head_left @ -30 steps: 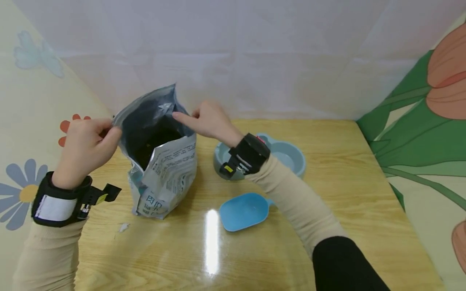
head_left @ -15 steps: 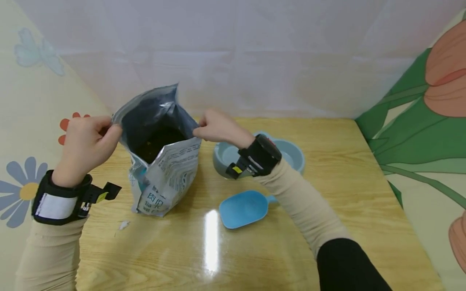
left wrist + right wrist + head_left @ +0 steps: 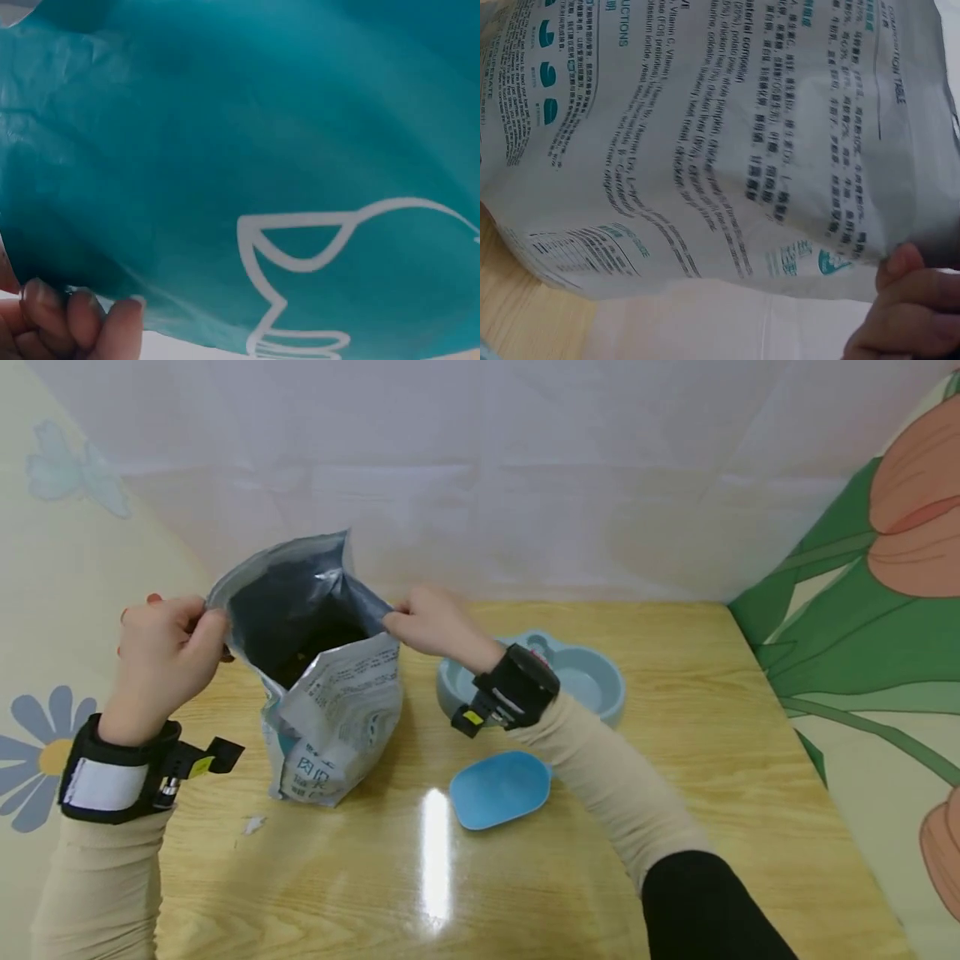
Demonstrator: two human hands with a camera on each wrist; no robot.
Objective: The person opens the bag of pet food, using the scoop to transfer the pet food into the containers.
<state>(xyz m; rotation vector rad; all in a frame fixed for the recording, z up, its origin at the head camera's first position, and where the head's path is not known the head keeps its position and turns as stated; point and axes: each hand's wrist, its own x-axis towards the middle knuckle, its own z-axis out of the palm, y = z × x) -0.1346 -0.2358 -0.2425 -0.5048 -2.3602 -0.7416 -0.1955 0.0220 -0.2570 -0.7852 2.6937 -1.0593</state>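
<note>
Wooden table (image 3: 675,793): L hand (image 3: 161,656) & R hand (image 3: 431,620), fingers pinched on bag (image 3: 330,693) rim, arms spread.

Both hands are working the foil bag (image 3: 330,693): left hand (image 3: 165,652) is pinching one rim, right hand (image 3: 431,620) gripping the other, mouth gaping. Blue scoop (image 3: 498,789) and bowl (image 3: 592,681) are sitting on the surface (image 3: 675,793).

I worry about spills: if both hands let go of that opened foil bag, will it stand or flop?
The foil bag looks floppy: its walls are creased, and the left hand and right hand pinch its mouth apart. It already leans, so it may tip. Dark contents low inside probably steady its base somewhat.
</note>
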